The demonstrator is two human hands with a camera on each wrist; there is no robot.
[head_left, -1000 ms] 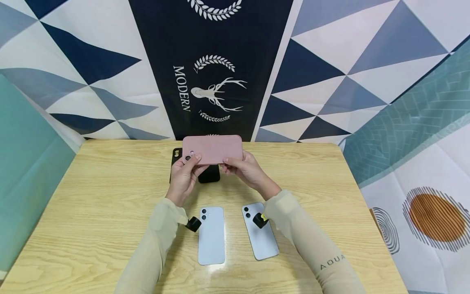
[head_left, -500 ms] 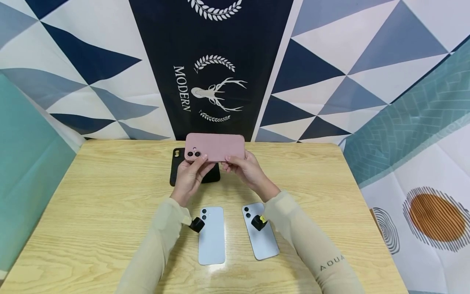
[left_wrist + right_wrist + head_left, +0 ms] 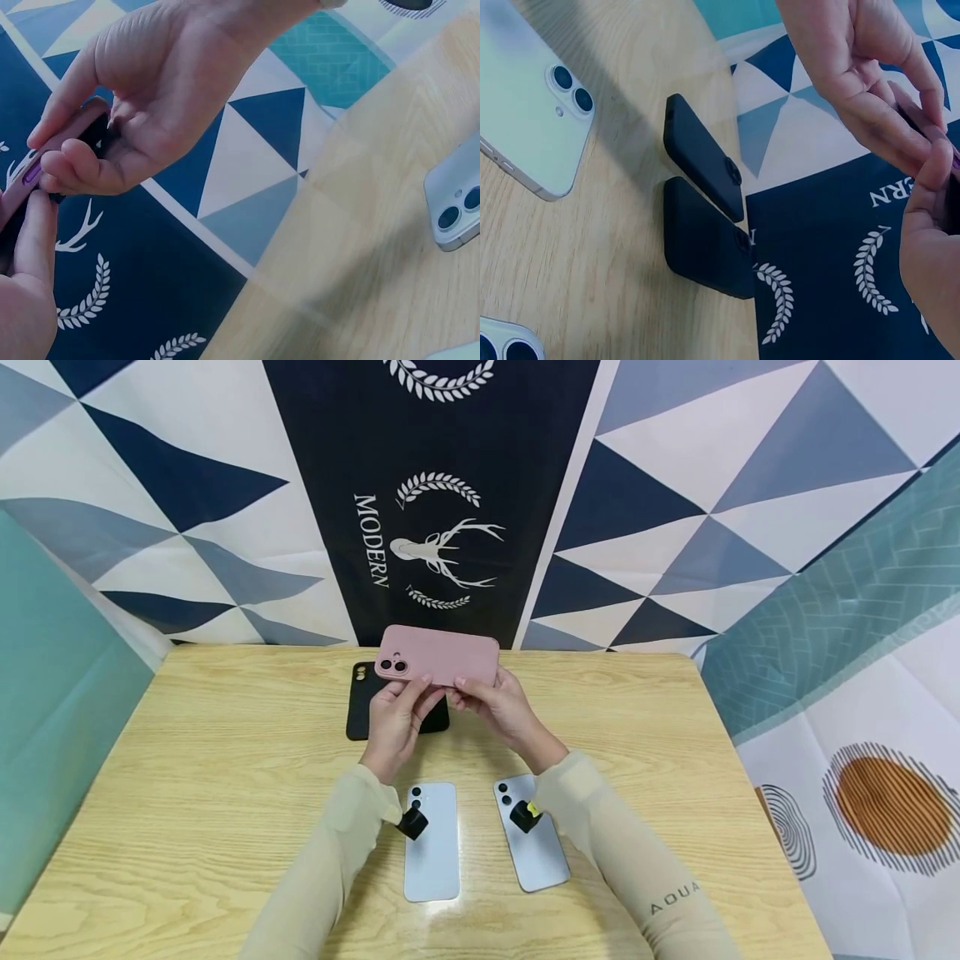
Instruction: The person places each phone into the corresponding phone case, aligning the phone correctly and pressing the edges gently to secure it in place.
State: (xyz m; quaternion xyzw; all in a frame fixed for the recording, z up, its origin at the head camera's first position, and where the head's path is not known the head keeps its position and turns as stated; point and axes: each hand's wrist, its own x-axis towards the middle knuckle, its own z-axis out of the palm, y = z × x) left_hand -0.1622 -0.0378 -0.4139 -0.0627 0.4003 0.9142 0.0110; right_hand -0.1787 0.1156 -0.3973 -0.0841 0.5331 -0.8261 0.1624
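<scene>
A phone in a pink case (image 3: 442, 653) is held up sideways above the far edge of the table, its two camera lenses showing at the left end. My left hand (image 3: 393, 722) pinches its lower long edge near the middle, thumb on the back. Beside it, my right hand (image 3: 510, 706) grips the same edge toward the right end. In the left wrist view the pink case (image 3: 52, 146) is seen edge-on, with fingers of both hands on it. Two black phone cases (image 3: 705, 240) lie on the table below, partly hidden by my hands in the head view.
Two pale phones, one on the left (image 3: 432, 860) and one on the right (image 3: 536, 852), lie back up on the wooden table (image 3: 187, 793). Wrist cameras partly cover both. A patterned cloth (image 3: 637, 527) hangs behind the far edge.
My left hand has slid right along the lower edge, its thumb leaving the lenses uncovered. The pink-cased phone has risen slightly and tilted, left end higher. My right hand has barely moved.
</scene>
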